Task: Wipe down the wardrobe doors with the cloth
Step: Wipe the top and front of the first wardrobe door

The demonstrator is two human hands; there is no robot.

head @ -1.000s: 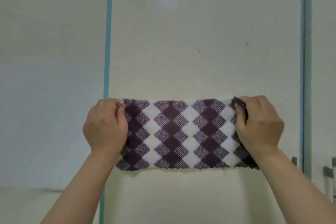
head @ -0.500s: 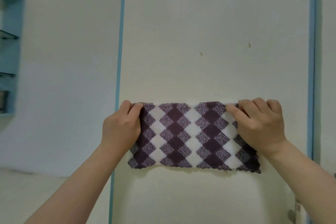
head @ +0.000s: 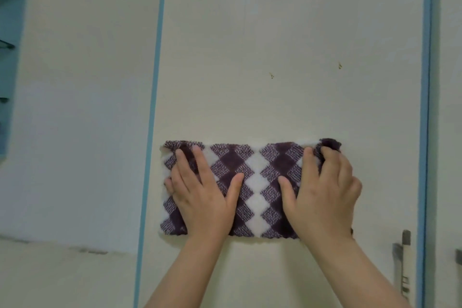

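Palms lie flat on the purple-and-white diamond-patterned fleecy cloth [head: 252,189], pressing it against the cream wardrobe door [head: 287,57]. The left hand [head: 203,192] has its grip apart, fingers spread over the left half of the cloth and thumb reaching toward the middle. The right hand [head: 325,195] covers the right half; its thumb lies flat, while its fingers curl together over the bunched top right corner of the cloth, so that grip is clamped on the fabric there. The cloth stretches sideways between and under both hands, in the lower half of the door panel, its left end near the blue vertical edge strip [head: 152,132]. A metal door handle [head: 403,262] sits lower right, apart from the cloth. Small brown specks [head: 271,75] mark the door above.
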